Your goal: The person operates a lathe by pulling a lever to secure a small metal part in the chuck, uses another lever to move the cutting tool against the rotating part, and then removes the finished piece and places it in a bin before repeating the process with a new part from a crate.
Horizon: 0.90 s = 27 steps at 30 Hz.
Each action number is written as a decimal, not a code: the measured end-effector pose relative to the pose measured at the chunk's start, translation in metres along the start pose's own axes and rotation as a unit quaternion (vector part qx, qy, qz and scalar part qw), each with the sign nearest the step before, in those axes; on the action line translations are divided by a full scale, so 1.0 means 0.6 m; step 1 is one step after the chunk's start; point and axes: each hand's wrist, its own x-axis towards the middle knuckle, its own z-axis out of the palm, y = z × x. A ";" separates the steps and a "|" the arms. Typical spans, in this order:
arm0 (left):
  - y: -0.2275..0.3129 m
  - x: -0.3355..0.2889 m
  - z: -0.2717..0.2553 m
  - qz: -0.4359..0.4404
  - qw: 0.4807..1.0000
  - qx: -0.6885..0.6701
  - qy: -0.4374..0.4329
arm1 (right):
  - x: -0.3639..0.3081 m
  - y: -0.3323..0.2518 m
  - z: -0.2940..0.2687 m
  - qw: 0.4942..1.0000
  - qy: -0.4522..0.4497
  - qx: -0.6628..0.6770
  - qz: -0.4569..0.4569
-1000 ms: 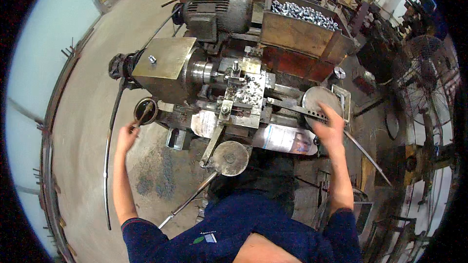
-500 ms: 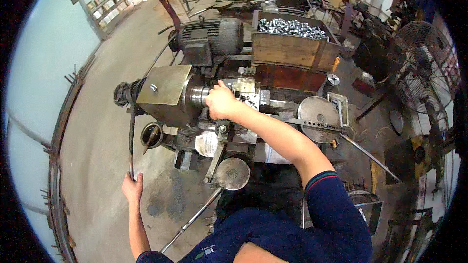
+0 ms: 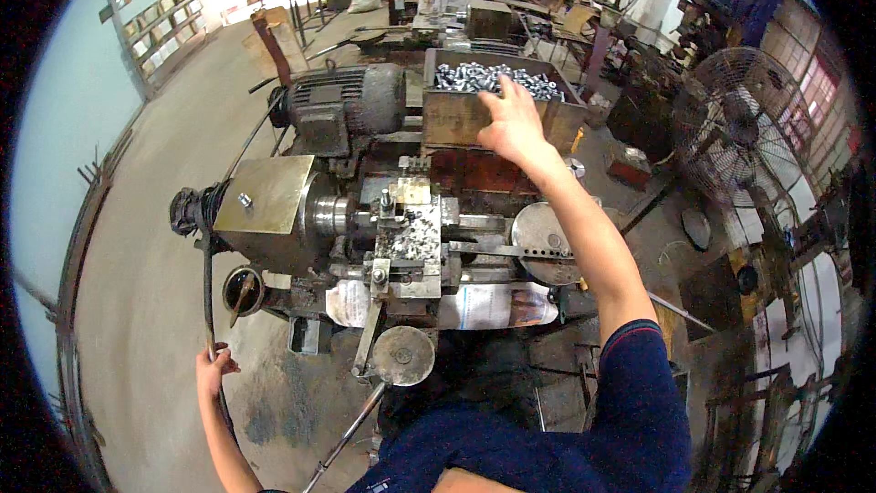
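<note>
Parts of shiny metal (image 3: 467,78) lie heaped loose in a brown bin (image 3: 449,120) behind the lathe (image 3: 408,236). The right hand (image 3: 513,125) is above its near wall, thumb and fingers spread. The left hand (image 3: 213,371) curls loosely round a long dark lever (image 3: 208,297), below a round pot (image 3: 227,290) with a stick (image 3: 243,296) leaning inside.
</note>
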 end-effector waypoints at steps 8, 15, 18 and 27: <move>-0.008 0.013 0.018 0.045 0.999 -0.009 0.017 | -0.219 0.166 -0.061 0.978 -0.049 0.169 0.115; -0.165 0.089 -0.130 -0.090 0.993 -0.075 0.030 | -0.636 0.304 -0.214 0.855 -0.104 0.063 0.504; -0.123 0.100 -0.031 -0.092 0.994 -0.038 0.045 | -0.841 0.298 -0.312 0.784 -0.137 -0.055 0.603; -0.080 0.093 0.023 -0.085 0.994 -0.019 0.059 | -1.087 0.265 -0.264 0.562 -0.305 -0.141 0.756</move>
